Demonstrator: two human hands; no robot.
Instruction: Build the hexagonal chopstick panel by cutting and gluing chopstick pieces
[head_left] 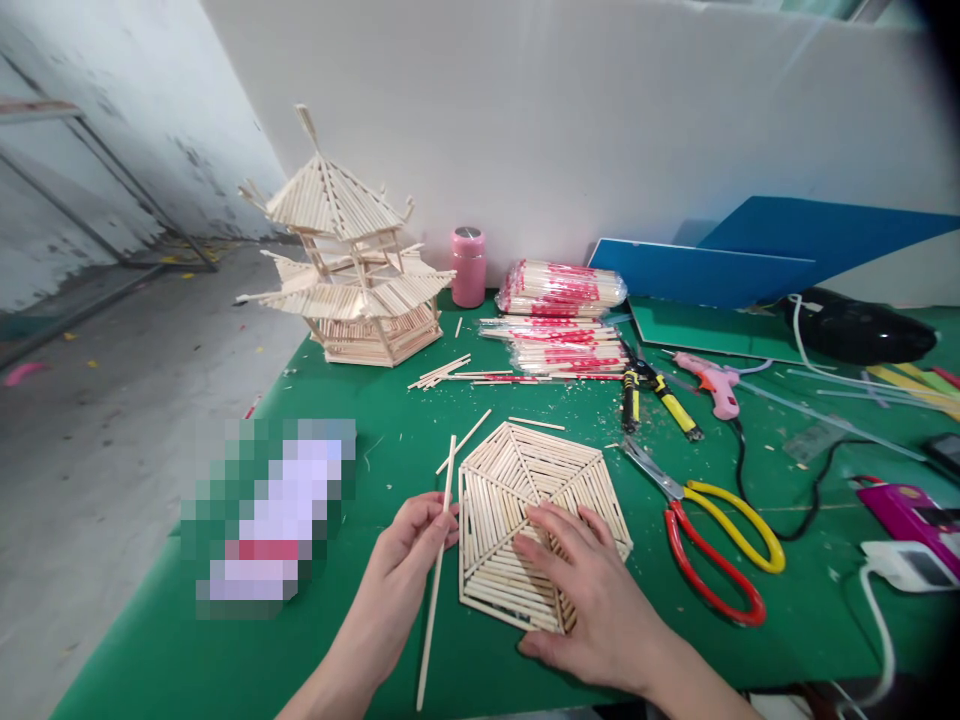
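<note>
Left hand (409,550) is pinching a wooden stick (434,592) between thumb and fingers, a bit toward its far end; grip is closed on it. Stick is sitting just left of the flat stick panel (517,490), nearer the worktop's (360,620) near edge than its far one. Key relation: stick's long axis is running near edge to far edge, far end leaning right, almost in line with the panel's left side but not quite parallel; far end is closing on the panel's far-left corner, near end is angling away. Can't tell if stick and panel are touching. Left hand is the nearer one to that side, its fingertips right by the panel edge. Right hand (592,600) is lying palm-down, fingers spread over the panel's middle and near-right part, not clenching anything; how hard it's pressing isn't showing. A loose stick (471,432) is lying slantwise past the held stick's far end; a shorter stick (536,424) is lying just beyond the panel's far side. Scissors (679,492) are lying to the panel's right, blades pointing toward the worktop's far edge.
</note>
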